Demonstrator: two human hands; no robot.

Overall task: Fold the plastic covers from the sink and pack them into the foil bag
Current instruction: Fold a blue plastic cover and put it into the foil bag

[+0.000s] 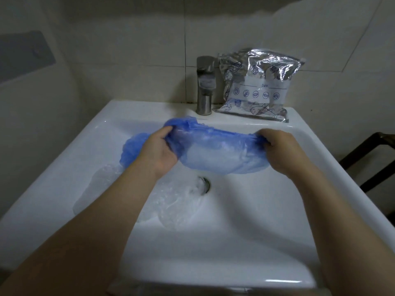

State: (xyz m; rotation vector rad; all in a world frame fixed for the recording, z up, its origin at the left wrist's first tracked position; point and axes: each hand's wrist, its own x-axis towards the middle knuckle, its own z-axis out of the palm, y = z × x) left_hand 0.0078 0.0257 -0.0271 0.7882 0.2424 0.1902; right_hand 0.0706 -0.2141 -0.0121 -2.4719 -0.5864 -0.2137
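A blue plastic cover (215, 154) is stretched above the white sink (245, 221). My left hand (159, 152) grips its left end and my right hand (282, 149) grips its right end. A second blue cover (131, 150) lies bunched behind my left wrist. Clear plastic covers (177, 204) lie crumpled in the basin, partly under my left forearm. The silver foil bag (256, 86) with blue printed icons stands on the sink's back ledge, right of the tap.
A steel tap (205, 84) stands at the back middle of the sink. The drain (204, 184) sits below the stretched cover. Tiled wall behind. A dark chair frame (372, 154) is at the right of the sink.
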